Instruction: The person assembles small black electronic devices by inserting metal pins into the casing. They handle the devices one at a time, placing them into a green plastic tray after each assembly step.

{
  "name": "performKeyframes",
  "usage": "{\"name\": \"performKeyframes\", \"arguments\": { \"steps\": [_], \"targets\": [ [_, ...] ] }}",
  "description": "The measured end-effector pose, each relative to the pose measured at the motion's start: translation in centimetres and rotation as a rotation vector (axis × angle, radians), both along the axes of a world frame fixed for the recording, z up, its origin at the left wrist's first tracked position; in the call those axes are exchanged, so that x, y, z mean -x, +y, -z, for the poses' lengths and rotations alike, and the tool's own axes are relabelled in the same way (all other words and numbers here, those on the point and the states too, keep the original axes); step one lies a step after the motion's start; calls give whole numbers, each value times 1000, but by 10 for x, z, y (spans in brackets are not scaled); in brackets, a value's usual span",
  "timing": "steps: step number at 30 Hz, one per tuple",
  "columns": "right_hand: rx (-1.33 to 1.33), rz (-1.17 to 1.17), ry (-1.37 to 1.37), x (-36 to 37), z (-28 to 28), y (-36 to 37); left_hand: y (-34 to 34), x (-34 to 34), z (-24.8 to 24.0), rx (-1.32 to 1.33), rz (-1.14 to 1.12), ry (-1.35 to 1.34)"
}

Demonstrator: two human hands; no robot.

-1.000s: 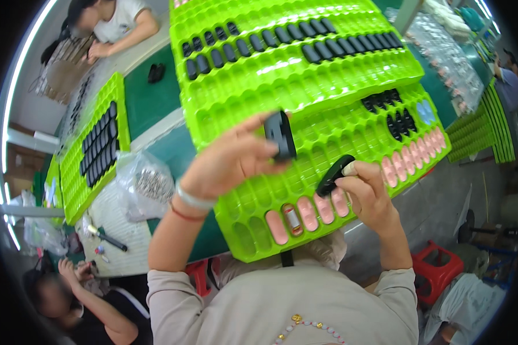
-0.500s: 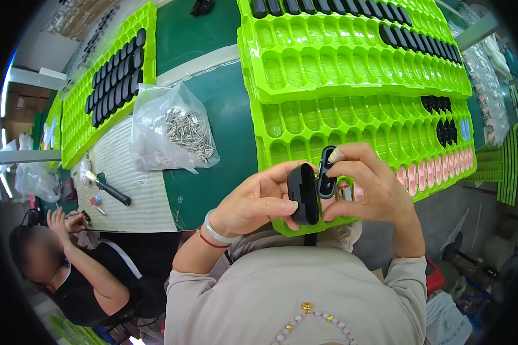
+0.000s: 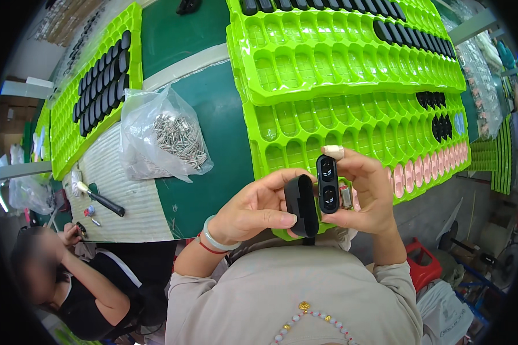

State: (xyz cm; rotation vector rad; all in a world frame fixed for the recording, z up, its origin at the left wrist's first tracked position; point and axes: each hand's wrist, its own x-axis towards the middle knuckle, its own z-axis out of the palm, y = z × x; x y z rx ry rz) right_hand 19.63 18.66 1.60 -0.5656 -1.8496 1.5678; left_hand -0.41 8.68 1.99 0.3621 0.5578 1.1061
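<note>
My left hand is closed around a hollow black plastic case shell, its thumb pressed along the side. Just to the right, my right hand grips a glossy black oblong insert by its edge. Two round wells show on the insert's face, and it stands apart from the shell. A pale wrap covers one right fingertip. Beside the insert is a small silvery part with a red end; whether it is held or lies in the tray behind, I cannot tell.
Green trays hold rows of black case pieces and pink pieces. A clear bag of metal pins lies left of my hands, with a black-handled tool beyond it. At the lower left, a co-worker sits at the bench.
The insert has turned in my right hand, so both wells now face up, and the right fingers have shifted to its edge. My left hand still holds the shell. The view has shifted slightly.
</note>
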Motion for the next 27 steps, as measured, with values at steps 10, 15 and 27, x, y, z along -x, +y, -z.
{"name": "performKeyframes", "arguments": {
  "steps": [10, 15, 27],
  "targets": [
    [-95, -127, -260, -6, -20, 9, 0, -5, -2, -23, -33, 338],
    [-110, -137, -101, -8, -8, 16, -1, 3, -17, 152, 100, 351],
    [-396, -82, -246, -5, -41, 15, 4, -17, -6, -40, -356, 224]
  ]
}}
